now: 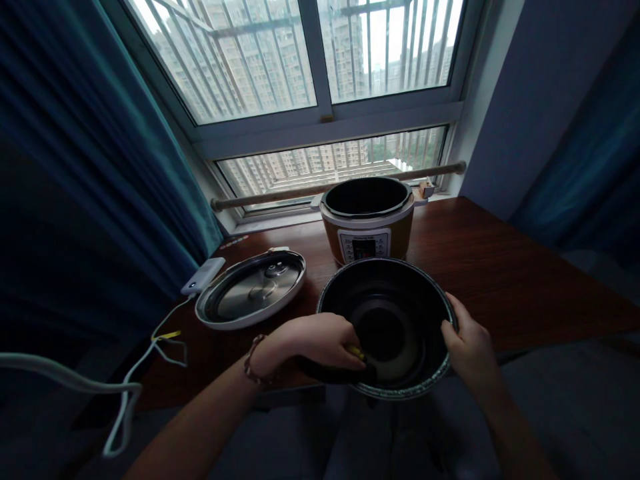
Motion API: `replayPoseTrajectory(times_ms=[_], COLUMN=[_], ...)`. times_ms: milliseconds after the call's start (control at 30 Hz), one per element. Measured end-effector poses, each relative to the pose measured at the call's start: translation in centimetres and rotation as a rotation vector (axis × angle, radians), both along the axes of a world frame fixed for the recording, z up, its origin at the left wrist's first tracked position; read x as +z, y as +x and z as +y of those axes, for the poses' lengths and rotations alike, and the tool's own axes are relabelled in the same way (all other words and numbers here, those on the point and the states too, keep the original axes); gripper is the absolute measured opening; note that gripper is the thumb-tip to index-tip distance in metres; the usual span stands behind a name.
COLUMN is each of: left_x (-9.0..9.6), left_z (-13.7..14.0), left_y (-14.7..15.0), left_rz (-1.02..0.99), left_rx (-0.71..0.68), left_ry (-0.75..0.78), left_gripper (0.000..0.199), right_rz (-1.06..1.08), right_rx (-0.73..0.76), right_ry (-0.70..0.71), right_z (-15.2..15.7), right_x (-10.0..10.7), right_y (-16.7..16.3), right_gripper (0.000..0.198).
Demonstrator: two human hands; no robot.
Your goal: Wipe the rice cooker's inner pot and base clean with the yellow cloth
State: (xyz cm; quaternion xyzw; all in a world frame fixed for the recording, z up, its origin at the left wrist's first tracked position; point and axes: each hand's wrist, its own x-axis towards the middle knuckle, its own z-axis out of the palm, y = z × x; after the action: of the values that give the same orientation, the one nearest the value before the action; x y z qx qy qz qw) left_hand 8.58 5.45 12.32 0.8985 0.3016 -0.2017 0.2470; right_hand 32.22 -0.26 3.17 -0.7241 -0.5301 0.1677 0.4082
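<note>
A dark inner pot (350, 287) with a speckled rim is tilted toward me at the table's front edge. My right hand (473, 340) grips its right rim, thumb on the inner side and fingers outside. Over the left part of the rim reaches my left hand (325, 340), closed round a small yellow sponge (355, 351) inside the pot; most of the sponge is hidden by the fingers. Behind the pot stands the pressure cooker body (367, 227), its top uncovered and its control panel facing me. To the left lies the cooker lid (250, 287), metal inner side up.
The brown wooden table (465, 267) runs along a barred window. A white box-shaped device (204, 275) with a white cable (133, 367) sits left of the lid; the cable hangs past the table edge. A blue curtain (125, 133) borders the left side.
</note>
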Motion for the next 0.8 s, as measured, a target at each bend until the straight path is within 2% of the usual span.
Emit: replayPoseTrajectory(times_ms=[133, 267, 367, 467, 700, 800], left_x=[-0.6, -2.6, -4.0, -4.8, -4.6, -4.6], left_z=[1.3, 2.7, 3.9, 5.1, 7.1, 7.1], left_y=[1.3, 2.4, 2.7, 3.1, 3.6, 3.1], left_rz=[0.189, 0.296, 0.256, 0.177, -0.038, -0.04], left_rx=[-0.012, 0.006, 0.026, -0.001, -0.179, -0.195], left_ry=[0.133, 0.343, 0.467, 0.587, 0.748, 0.759], left_gripper=[0.032, 0.024, 0.018, 0.02, 0.024, 0.03], right_rz=[0.018, 0.027, 0.014, -0.006, 0.017, 0.04], right_rx=[0.009, 0.014, 0.01, 0.005, 0.015, 0.011], right_ry=[-0.025, -0.017, 0.002, 0.011, -0.01, -0.026], right_z=[-0.1, 0.0, 0.0, 0.1, 0.0, 0.0], right_x=[0.2, 0.2, 0.0, -0.1, 0.2, 0.3], right_y=[0.0, 0.0, 0.0, 0.1, 0.0, 0.0], right_gripper=[0.053, 0.053, 0.053, 0.053, 0.054, 0.055])
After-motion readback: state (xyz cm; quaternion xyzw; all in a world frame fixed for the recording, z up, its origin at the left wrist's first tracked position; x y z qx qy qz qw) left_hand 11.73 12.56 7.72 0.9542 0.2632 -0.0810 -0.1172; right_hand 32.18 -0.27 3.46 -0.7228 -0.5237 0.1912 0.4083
